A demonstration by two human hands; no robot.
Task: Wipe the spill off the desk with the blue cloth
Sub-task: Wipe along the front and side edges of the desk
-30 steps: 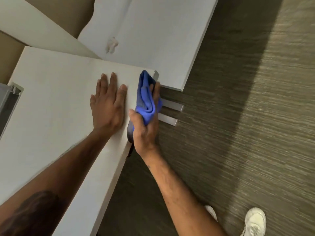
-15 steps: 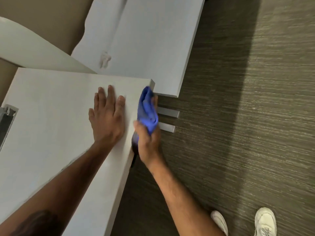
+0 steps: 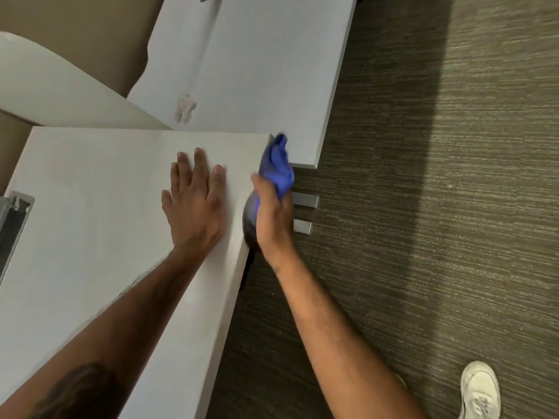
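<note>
My right hand (image 3: 272,219) grips a bunched blue cloth (image 3: 278,167) just past the right edge of the near white desk (image 3: 90,222), at its far right corner. Part of the cloth hangs dark below my palm, against the desk's side. My left hand (image 3: 193,201) lies flat on the desk top, fingers spread, just left of the cloth. A whitish smear (image 3: 185,109) sits on the second white desk (image 3: 266,71) beyond, close to where the two desks meet.
A curved white panel (image 3: 45,86) rises at the left between the desks. Two grey metal feet (image 3: 305,202) stick out on the dark striped carpet (image 3: 423,207) under the desk corner. A metal channel (image 3: 13,219) is at the left edge. My white shoe (image 3: 479,388) is at bottom right.
The view has shifted, so both desks sit lower in frame. My right hand with the cloth stays at the desk's corner edge. My left hand stays flat.
</note>
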